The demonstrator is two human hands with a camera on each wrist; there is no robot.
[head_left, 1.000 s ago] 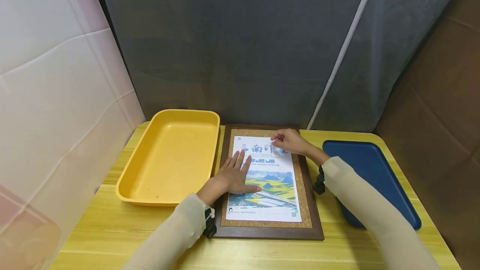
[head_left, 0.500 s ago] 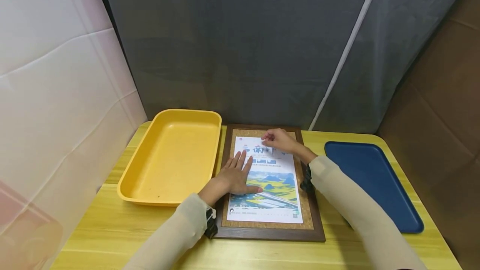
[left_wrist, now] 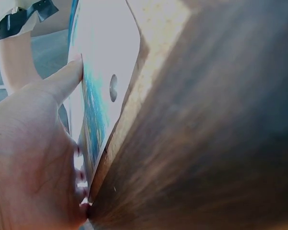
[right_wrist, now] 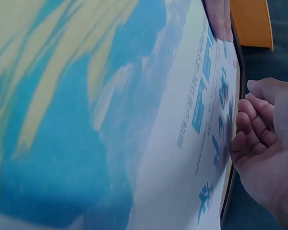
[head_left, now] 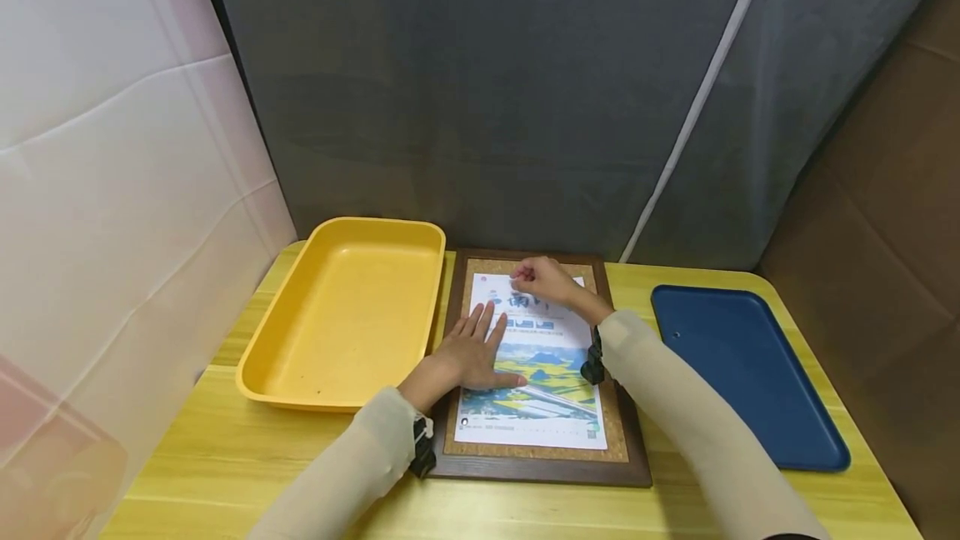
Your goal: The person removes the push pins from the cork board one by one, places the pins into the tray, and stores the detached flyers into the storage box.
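A printed poster with blue lettering and a yellow-and-blue landscape lies on a framed cork board. My left hand rests on the poster's left side with its fingers spread. Above the poster's top lettering is my right hand, its fingers curled. In the right wrist view, the right hand's thumb and index fingertip lie close together near the board's edge; whether something tiny sits between them is not visible. The left wrist view shows the left palm beside the poster's edge.
A deep yellow tray stands left of the board. To the right lies a flat blue tray with one tiny object in it, too small to identify. A dark grey curtain hangs behind the wooden table.
My right hand has moved left across the top of the poster, toward its upper left corner. The left hand stays on the poster. More of the blue tray shows.
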